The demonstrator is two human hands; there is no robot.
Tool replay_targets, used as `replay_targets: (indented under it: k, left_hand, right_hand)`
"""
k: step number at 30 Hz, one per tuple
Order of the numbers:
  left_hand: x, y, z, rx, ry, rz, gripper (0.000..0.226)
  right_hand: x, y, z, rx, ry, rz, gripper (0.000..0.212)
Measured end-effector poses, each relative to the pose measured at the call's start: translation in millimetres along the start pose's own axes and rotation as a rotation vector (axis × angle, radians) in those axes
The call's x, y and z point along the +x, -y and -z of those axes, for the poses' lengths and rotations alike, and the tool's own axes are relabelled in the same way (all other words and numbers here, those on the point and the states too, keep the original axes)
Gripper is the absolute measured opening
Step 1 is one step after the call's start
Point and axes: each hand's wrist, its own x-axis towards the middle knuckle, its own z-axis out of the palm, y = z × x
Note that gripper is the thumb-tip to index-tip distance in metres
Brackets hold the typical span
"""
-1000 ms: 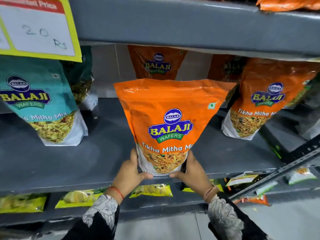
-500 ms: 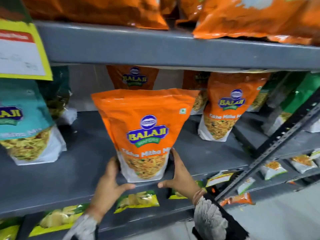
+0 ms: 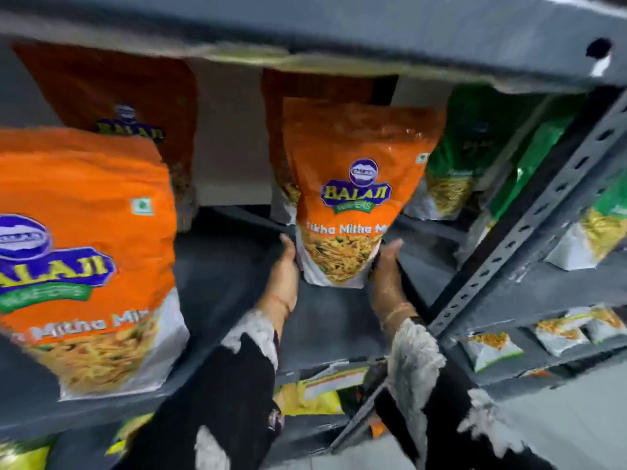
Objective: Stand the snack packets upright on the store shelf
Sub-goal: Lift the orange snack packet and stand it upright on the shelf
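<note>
Both hands reach forward, arms extended, palms turned inward. The left hand presses the lower left edge and the right hand the lower right edge of an orange Balaji Tikha Mitha Mix packet, clasping it between them. The packet stands upright, slightly tilted, its base on the grey shelf. A second orange packet stands nearer at left; green packets stand just beside the held one at right.
</note>
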Motion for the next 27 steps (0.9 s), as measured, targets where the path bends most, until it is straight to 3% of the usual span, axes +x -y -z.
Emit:
replay_targets:
  k: [4,8,12,13,16,20,23,27]
  left_hand:
    - [-21.0,27.5,-3.6,0.138,0.021,-0.069,0.051]
    - [-78.0,54.4,1.6,0.037,-0.006,-0.064,0.059]
    - [-105.2,61.4,-8.5,-0.038,-0.081,-0.051,0.044]
    - [-109.1,60.9,-10.4,-0.041,-0.074,-0.054,0.042]
    - [-114.9,53.7,-13.6,-0.045,-0.024,-0.07,0.036]
    - [-134.1,45.7,-8.8,0.055,-0.062,-0.082,0.044]
    - [-180.4,51.1,30.9,0.133,-0.223,-0.203,0.039]
    - [-234.3,53.5,134.1,0.197,-0.52,-0.254,0.026]
  right_hand:
    - [-20.2,-13.5,11.4,-0.065,-0.045,0.076,0.033]
    - [-58.1,-20.0,35.8,-0.049,0.026,-0.117,0.051]
    - [-86.7,-30.2,45.4,-0.084,0.046,-0.072,0.046]
    - [-92.0,-28.8,44.6,-0.098,0.063,-0.034,0.05]
    - [-96.6,-20.1,43.8,-0.137,0.126,0.02,0.088]
    - [-122.4,-19.7,45.9,-0.127,-0.032,0.059,0.051]
    - [-183.1,-55.1,27.8,-0.318,-0.217,0.198,0.044]
    - [-255.1,-111.6,-48.5,-0.405,0.02,0.338,0.03]
